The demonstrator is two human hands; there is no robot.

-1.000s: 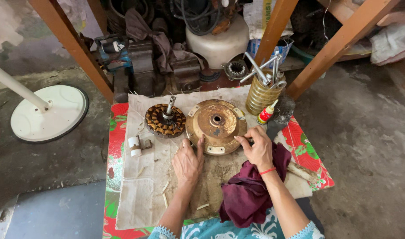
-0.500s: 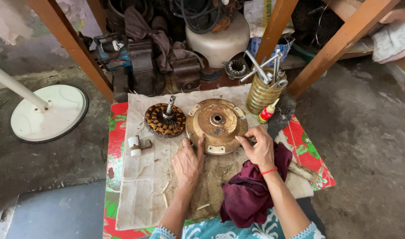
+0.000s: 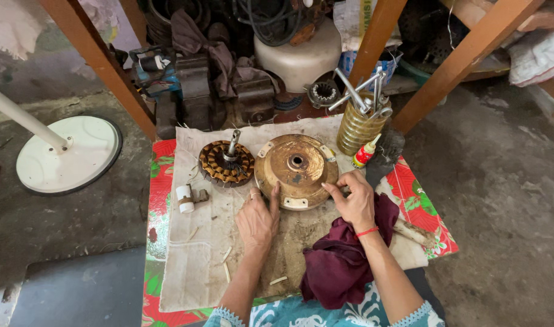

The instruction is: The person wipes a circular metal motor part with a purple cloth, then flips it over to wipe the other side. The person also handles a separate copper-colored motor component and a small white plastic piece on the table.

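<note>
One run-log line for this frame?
left hand: touching motor cover | right hand: at cover rim | stator: beside

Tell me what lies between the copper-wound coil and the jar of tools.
In the head view, the round brass-coloured cover lies between the coil and the jar of tools; both hands touch its near edge.

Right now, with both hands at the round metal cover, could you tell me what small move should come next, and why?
Probably lift the round metal cover slightly at its near edge. The left hand and right hand touch that edge with their fingertips, neither closed around it, and it lies flat on the cloth.
</note>
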